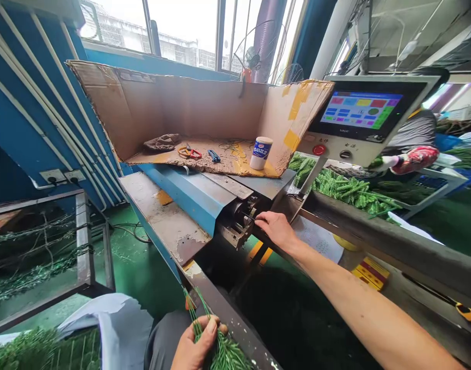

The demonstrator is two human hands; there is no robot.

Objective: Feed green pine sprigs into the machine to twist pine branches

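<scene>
Closest to cam, bottom centre: L hand (pixel 194 349), fist shut tight round sprig bundle (pixel 224 355). Bundle = artificial pine-type greenery, fine dark-green needles, bushy below the grip. Few thin paler stems sticking up past thumb, slightly fanned, tips toward rusty frame rail (pixel 223 308). Bundle low in view, just beside grey trouser leg (pixel 162 339), at near edge of machine frame; touching the rail or not, can't tell.

R hand (pixel 277 229) well apart from bundle, further up and fwd, arm stretched across the frame. Back of hand to cam, fingers curled down, tips at feed mechanism (pixel 239 226) at end of blue machine cover (pixel 189 192). Thin dark rod-like bit (pixel 250 216) right at fingertips; pinched or only touched, can't tell, so R grip unclear.

Behind, on machine's top surface: opened cardboard box (pixel 143 103), patched w/ yellow tape, lying on its side. Inside: orange-handled scissors (pixel 189 152), small blue tool (pixel 214 155), white can (pixel 261 153) w/ blue label, upright, plus brownish cloth (pixel 163 142) at left.

Right of box: control panel w/ lit touchscreen (pixel 360 109), red button (pixel 319 149) just below. Beyond it: heap of green sprigs (pixel 346 190) on next surface, another person's floral sleeve (pixel 416 156) above. Far left: metal rack (pixel 83 241), strands of greenery strung across.
</scene>
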